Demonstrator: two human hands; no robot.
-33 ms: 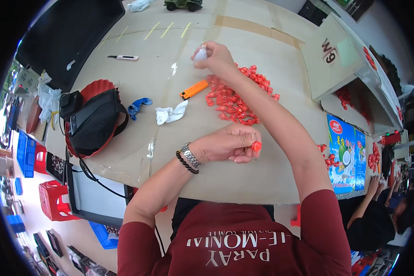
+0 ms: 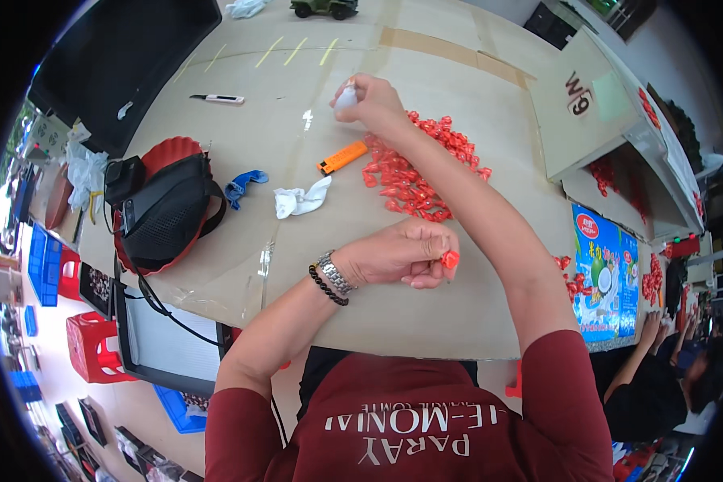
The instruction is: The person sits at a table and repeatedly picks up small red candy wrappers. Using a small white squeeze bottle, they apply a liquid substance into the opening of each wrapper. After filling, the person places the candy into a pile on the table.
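Note:
My left hand (image 2: 406, 251), a watch and beaded bracelet on its wrist, pinches a small red plastic-looking piece (image 2: 450, 259) between thumb and fingers above the near part of the table. My right arm reaches far across the table. In its closed fingers my right hand (image 2: 375, 103) grips a small white bottle (image 2: 345, 100), its narrow tip pointing up. Beneath my right forearm spreads a pile of similar red pieces (image 2: 410, 181), partly hidden by the arm. An orange-handled cutter (image 2: 343, 157) lies at the pile's left edge.
Left of the pile are a crumpled white cloth (image 2: 301, 198), a blue scrap (image 2: 244, 187) and a black bag (image 2: 173, 213) in a red basket. A slim knife (image 2: 218, 99) lies farther back. At right stand an open box (image 2: 590, 104) and a blue carton (image 2: 606, 273); another person sits beyond.
The red piece in my left hand has turned slightly between the fingers. My right hand, still holding the bottle, stays nearly in place.

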